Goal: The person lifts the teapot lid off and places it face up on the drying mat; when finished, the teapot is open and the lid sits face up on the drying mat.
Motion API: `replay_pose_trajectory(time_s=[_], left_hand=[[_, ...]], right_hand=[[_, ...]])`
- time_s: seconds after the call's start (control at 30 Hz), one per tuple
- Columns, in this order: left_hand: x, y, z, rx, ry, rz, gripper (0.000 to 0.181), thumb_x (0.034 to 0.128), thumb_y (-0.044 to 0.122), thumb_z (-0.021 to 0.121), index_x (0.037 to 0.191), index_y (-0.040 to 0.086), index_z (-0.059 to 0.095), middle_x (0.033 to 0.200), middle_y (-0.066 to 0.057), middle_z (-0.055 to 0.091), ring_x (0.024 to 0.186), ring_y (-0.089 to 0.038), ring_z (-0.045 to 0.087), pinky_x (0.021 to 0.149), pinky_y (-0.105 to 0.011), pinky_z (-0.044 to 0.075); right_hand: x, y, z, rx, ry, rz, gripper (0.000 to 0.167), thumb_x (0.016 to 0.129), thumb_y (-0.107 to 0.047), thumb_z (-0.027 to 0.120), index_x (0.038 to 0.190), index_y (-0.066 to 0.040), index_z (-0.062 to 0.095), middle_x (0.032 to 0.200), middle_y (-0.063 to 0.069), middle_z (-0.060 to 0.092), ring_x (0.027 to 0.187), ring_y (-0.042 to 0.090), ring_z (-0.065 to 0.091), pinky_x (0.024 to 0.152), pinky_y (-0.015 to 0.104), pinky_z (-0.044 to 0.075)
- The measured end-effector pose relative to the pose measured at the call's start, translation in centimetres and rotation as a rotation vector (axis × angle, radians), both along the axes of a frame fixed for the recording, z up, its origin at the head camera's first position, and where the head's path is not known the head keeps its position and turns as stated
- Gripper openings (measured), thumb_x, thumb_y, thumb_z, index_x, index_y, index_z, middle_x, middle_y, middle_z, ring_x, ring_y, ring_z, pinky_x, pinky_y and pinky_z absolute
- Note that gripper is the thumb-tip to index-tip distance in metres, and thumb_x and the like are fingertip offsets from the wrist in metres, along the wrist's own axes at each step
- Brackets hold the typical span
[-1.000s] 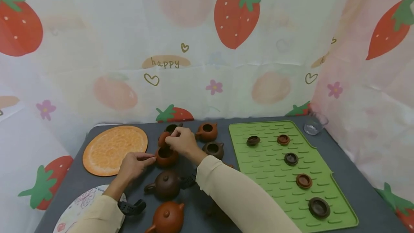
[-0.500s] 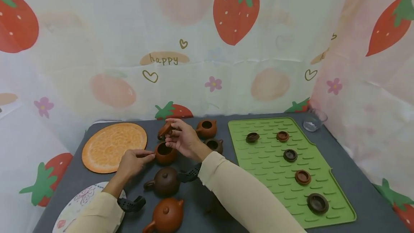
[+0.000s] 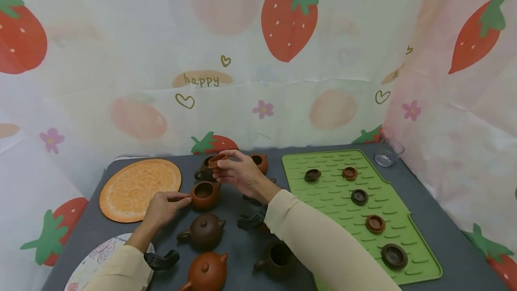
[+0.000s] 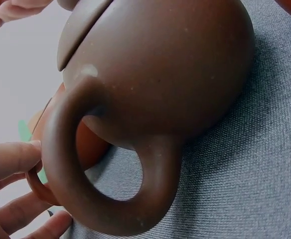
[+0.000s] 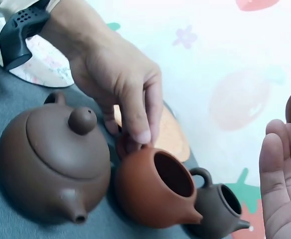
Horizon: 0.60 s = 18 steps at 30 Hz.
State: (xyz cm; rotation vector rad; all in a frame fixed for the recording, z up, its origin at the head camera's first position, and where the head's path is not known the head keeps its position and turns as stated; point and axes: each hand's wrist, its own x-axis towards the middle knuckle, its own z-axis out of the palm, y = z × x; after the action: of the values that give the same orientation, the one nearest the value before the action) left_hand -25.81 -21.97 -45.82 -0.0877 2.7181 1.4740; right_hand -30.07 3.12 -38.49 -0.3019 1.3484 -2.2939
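Observation:
My left hand [image 3: 163, 212] pinches the handle of a reddish-brown teapot [image 3: 205, 202], whose top is uncovered; the right wrist view shows its dark opening [image 5: 173, 172]. Above and behind that pot, my right hand [image 3: 244, 175] holds a small reddish-brown teapot lid [image 3: 218, 160] in its fingers. The lid's knob side faces down in the right wrist view. A dark brown teapot [image 3: 203, 231] with its lid on stands just in front and fills much of the left wrist view, partly covering the pot I hold. Behind stands an uncovered dark teapot [image 5: 218, 211].
A green ridged mat [image 3: 335, 223] on the right bears several teapot lids, among them a dark lid [image 3: 394, 256]. A glass cup [image 3: 387, 154] stands behind it. An orange round mat [image 3: 139, 190] lies at left. Nearer are a lidded orange teapot [image 3: 208, 272] and an uncovered dark teapot [image 3: 278, 259].
My right hand has moved up and to the right with the lid, turning it so its knob side faces down. My left hand stays on the teapot's handle.

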Motion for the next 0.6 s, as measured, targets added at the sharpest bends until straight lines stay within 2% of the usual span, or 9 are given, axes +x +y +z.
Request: replay_pose_trajectory(time_s=[0.23, 0.43, 0.6], left_hand=[[0.0, -0.1, -0.1, 0.006, -0.005, 0.001, 0.027, 0.0906, 0.025, 0.071, 0.106, 0.004, 0.075, 0.109, -0.012, 0.067, 0.109, -0.033, 0.054, 0.086, -0.046, 0.045], [0.2, 0.1, -0.2, 0.017, -0.024, -0.004, 0.029, 0.0908, 0.026, 0.070, 0.108, 0.003, 0.075, 0.112, -0.013, 0.066, 0.112, -0.033, 0.053, 0.087, -0.046, 0.044], [0.1, 0.0, -0.1, 0.001, -0.014, -0.005, 0.030, 0.0906, 0.027, 0.070, 0.108, 0.004, 0.075, 0.112, -0.014, 0.066, 0.111, -0.033, 0.053, 0.085, -0.044, 0.045]], right_hand=[[0.2, 2.0, 1.3, 0.009, 0.028, 0.008, 0.043, 0.092, -0.006, 0.065, 0.134, -0.005, 0.052, 0.119, 0.018, 0.061, 0.096, 0.027, 0.065, 0.094, 0.043, 0.046], [0.6, 3.8, 2.5, 0.080, 0.079, -0.013, 0.047, 0.092, 0.002, 0.062, 0.136, -0.001, 0.047, 0.123, 0.018, 0.056, 0.097, 0.027, 0.062, 0.090, 0.042, 0.046], [1.0, 5.0, 3.3, 0.091, 0.099, 0.000, 0.050, 0.092, 0.005, 0.060, 0.140, 0.000, 0.043, 0.129, 0.020, 0.052, 0.113, 0.036, 0.056, 0.100, 0.050, 0.038]])
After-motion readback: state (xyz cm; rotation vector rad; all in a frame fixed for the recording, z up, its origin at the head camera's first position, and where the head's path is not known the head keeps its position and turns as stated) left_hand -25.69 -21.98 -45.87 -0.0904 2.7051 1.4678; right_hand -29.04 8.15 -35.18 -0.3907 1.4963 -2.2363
